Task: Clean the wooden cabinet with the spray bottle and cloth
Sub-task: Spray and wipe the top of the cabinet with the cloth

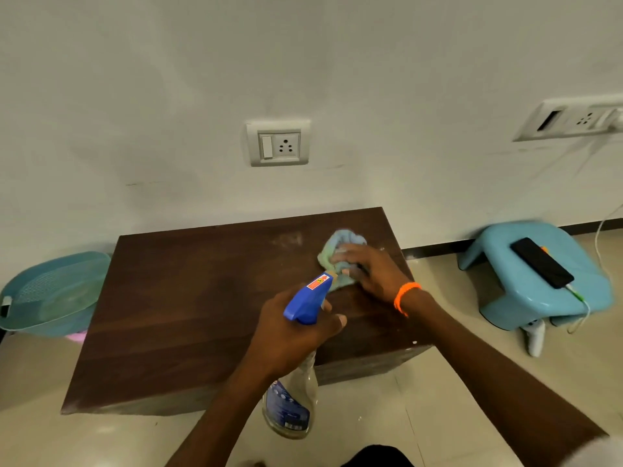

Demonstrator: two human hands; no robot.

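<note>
A low dark wooden cabinet (pixel 188 308) stands against the white wall, with a pale dusty patch near its back right. My right hand (pixel 369 269) presses a bunched light blue-green cloth (pixel 340 249) onto the top near the right edge; an orange band circles that wrist. My left hand (pixel 290 335) grips the neck of a clear spray bottle (pixel 291 406) with a blue trigger head (pixel 308 299). The nozzle points toward the cloth, and the bottle's body hangs in front of the cabinet's front edge.
A teal plastic basket (pixel 50 294) sits on the floor left of the cabinet. On the right, a light blue stool (pixel 526 298) carries a black phone (pixel 542 267) with a charging cable. Wall sockets (pixel 279 143) sit above the cabinet. The floor is beige tile.
</note>
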